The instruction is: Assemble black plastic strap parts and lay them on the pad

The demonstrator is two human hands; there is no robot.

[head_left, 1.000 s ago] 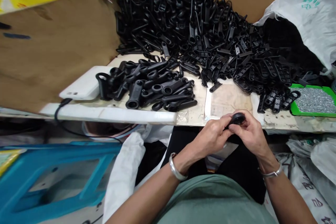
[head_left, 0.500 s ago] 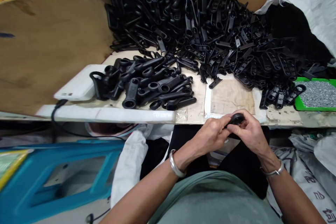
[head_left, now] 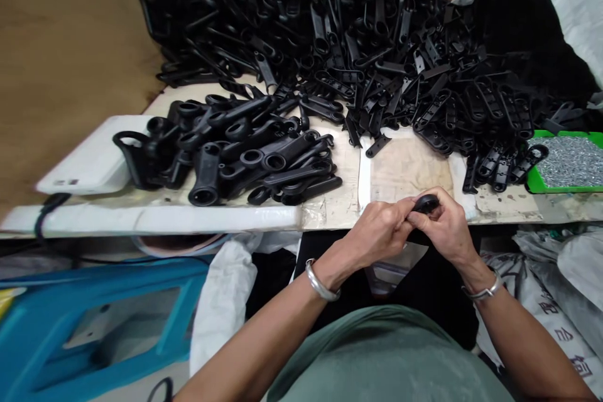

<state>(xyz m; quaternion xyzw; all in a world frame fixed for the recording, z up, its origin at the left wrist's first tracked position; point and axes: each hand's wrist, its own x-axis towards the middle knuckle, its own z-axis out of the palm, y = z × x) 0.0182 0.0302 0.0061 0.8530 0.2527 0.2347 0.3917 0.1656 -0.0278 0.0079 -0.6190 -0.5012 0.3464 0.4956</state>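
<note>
View shifted; black part [head_left: 426,203] pinched between left hand [head_left: 384,227], right hand [head_left: 448,225].

black part [head_left: 426,203]: partly hidden by hands [head_left: 384,226] | heap [head_left: 264,19]: top cropped | green tray [head_left: 565,189]: right side cropped

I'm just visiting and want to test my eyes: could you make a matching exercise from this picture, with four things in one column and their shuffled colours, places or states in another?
Column one
1. Tray
2. Right hand
3. Flat box
4. Bangles

Column two
A. White, at the picture's left
B. Silver, two of them
C. Green, at the picture's right
D. Holding a black part

Right pairs: 1-C, 2-D, 3-A, 4-B
</note>
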